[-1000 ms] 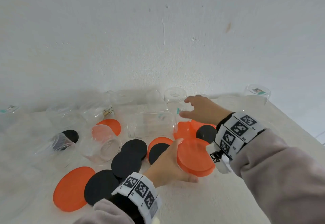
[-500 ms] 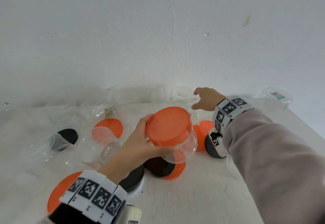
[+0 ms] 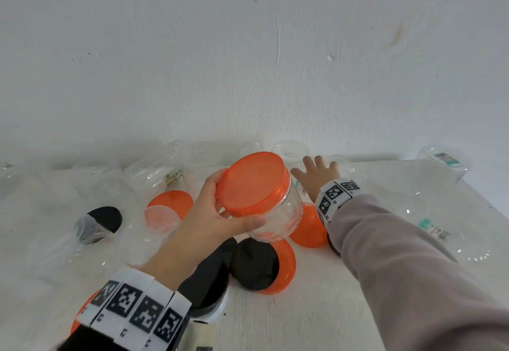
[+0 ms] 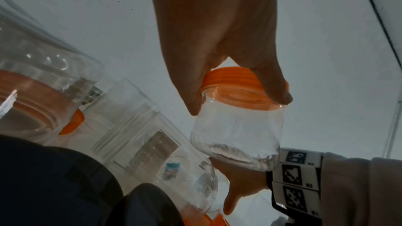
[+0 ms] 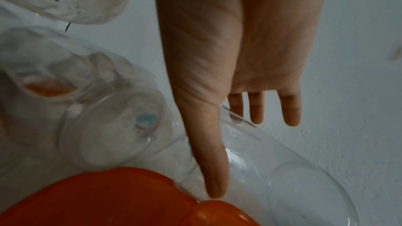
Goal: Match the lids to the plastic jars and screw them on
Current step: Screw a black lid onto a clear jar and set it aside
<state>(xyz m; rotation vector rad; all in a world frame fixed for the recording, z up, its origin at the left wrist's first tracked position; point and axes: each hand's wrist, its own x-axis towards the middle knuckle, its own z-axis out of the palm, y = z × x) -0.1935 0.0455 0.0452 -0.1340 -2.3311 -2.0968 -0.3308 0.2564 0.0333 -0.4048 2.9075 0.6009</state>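
Note:
My left hand [image 3: 217, 213] holds a small clear jar [image 3: 278, 218] by its orange lid [image 3: 253, 182], lifted above the table and tilted toward me. In the left wrist view the fingers [image 4: 274, 83] wrap round the orange lid [image 4: 234, 85] with the clear jar [image 4: 237, 135] hanging below. My right hand [image 3: 316, 174] stretches out flat toward the clear jars at the back wall, fingers straight and holding nothing. The right wrist view shows its straight fingers [image 5: 256, 109] over a lying clear jar [image 5: 282, 169], with the thumb's tip close to an orange lid [image 5: 119, 198].
Loose orange lids [image 3: 172, 201] and black lids [image 3: 256, 264] lie on the white table [image 3: 303, 317] under my hands. Several open clear jars [image 3: 154, 177] stand or lie along the back wall. A big clear jar [image 3: 440, 166] sits at the far right.
My left hand lifted the orange-lidded jar from the table and brought it up toward the middle. My right hand reached farther back toward the jars by the wall and spread its fingers.

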